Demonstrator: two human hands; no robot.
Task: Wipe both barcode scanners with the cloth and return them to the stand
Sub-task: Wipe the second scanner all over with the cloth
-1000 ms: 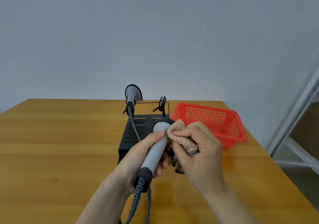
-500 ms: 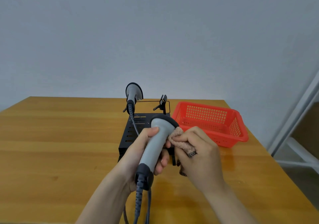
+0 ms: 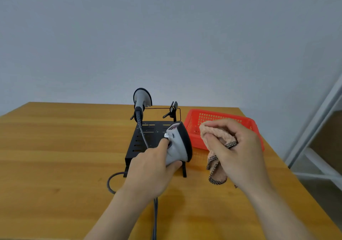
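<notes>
**Scanner turned in my left hand, cloth bunched in my right**

The scanner (image 3: 177, 147) sits in my left hand (image 3: 149, 169), lifted off the table just in front of the stand (image 3: 135, 152). I have it turned so its grey flank and dark hood face the cloth side. I judge this presents a fresh face for wiping. My fingers are curled round the handle from below, with one finger up by the trigger area. Its cable (image 3: 155, 217) hangs down past my wrist toward me.

The cloth (image 3: 216, 134) is wadded in my right hand (image 3: 238, 154), gripped between curled fingers and thumb. The pinkish pad pokes out at the fingertips and the checked edge dangles below. Cloth and scanner are near but apart, with a gap between them, so nothing is being rubbed at this instant.

My forearms come in from the bottom of the view. The left wrist is rolled inward, and the right hand is raised slightly over the table (image 3: 55, 147) in front of the red basket (image 3: 218, 112).

The second scanner (image 3: 141, 99) stands upright in the stand's left holder. The right cradle (image 3: 173, 109) is empty, presumably waiting for the one I hold.
</notes>
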